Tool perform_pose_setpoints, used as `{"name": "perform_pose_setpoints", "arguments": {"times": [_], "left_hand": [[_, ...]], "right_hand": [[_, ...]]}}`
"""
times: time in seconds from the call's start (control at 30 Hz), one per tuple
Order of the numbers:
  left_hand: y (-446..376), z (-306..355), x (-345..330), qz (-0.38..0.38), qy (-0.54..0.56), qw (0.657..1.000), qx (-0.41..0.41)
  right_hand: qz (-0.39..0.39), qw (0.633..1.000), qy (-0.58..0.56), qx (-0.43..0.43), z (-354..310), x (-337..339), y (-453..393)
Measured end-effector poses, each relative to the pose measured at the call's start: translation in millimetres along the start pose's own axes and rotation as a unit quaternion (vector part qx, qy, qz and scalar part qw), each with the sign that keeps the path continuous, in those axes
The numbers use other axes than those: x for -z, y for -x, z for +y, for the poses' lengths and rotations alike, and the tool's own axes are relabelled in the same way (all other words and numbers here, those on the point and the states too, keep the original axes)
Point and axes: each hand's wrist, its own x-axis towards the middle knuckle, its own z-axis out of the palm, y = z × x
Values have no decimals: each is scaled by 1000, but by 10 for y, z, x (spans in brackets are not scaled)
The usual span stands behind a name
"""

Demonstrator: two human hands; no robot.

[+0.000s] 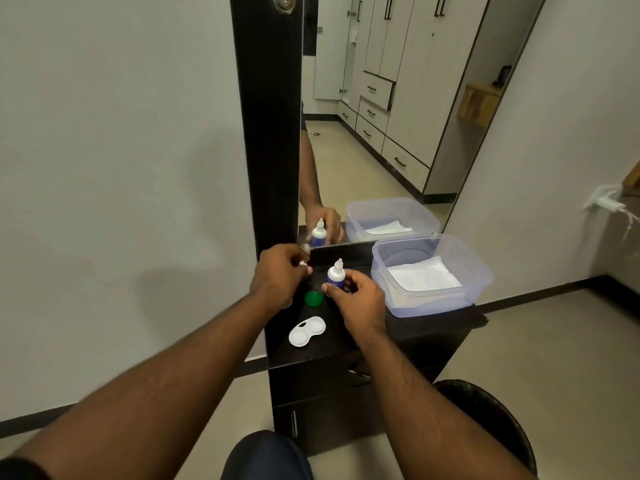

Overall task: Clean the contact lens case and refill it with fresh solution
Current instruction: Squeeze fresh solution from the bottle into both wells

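Observation:
A white contact lens case [307, 331] lies open on the black cabinet top [415, 327], both wells uncovered. A green lid [313, 299] rests just behind it. My right hand [356, 299] grips a small solution bottle [336, 273] with a white nozzle and blue label, standing upright behind the lid. My left hand [278, 277] is raised to the left of the bottle, its fingers pinched on a small white cap [304, 263].
A clear plastic tub [431, 273] with a white tissue inside stands at the right of the cabinet top. A mirror [381, 116] in a black frame rises behind. A dark bin [491, 420] sits on the floor at the right, by my knee.

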Motion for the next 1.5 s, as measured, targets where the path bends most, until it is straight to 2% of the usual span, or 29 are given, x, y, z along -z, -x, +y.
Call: {"name": "perform_pose_setpoints", "arguments": {"times": [0.2,0.33,0.4,0.53,0.67,0.73,0.9,1.0,1.07,1.17,1.3,1.37,1.43,1.5], "left_hand": [[43,-151,-45,-52,-54,997,13],[46,-169,-56,-72,-51,996,11],[99,-149,-5,-56,-29,998,12],[564,-89,155,62,21,997,-28],[1130,-247,47,15,-17,1000,-17],[1272,-353,-76,17,-53,998,-13],[1244,-368,-82,47,1,999,6],[1218,-390,-3,19,26,999,-27],[1200,-407,41,-2,45,999,-28],[1169,-434,89,-29,63,997,-15],[1155,-443,100,-41,70,997,-8],[1154,-453,89,-35,75,997,-5],[1174,-485,61,-24,87,996,2],[1219,-528,21,-10,113,994,11]], "right_hand": [[-7,1000,-14,8,-26,22,27],[-6,999,-24,28,-48,46,62],[3,999,-38,32,-47,51,67],[15,996,-77,31,-40,75,72],[-13,996,-82,44,-27,84,93],[-30,995,-79,55,-21,93,109],[-58,989,-127,48,-44,143,169],[-60,984,-167,22,-128,163,259],[-70,976,-208,-17,-158,165,331],[-101,951,-290,-28,-179,157,418],[-72,924,-371,-52,-229,88,468],[-91,906,-406,-77,-254,91,427],[-120,899,-411,-86,-257,132,358],[-134,913,-378,-73,-221,163,302]]}}
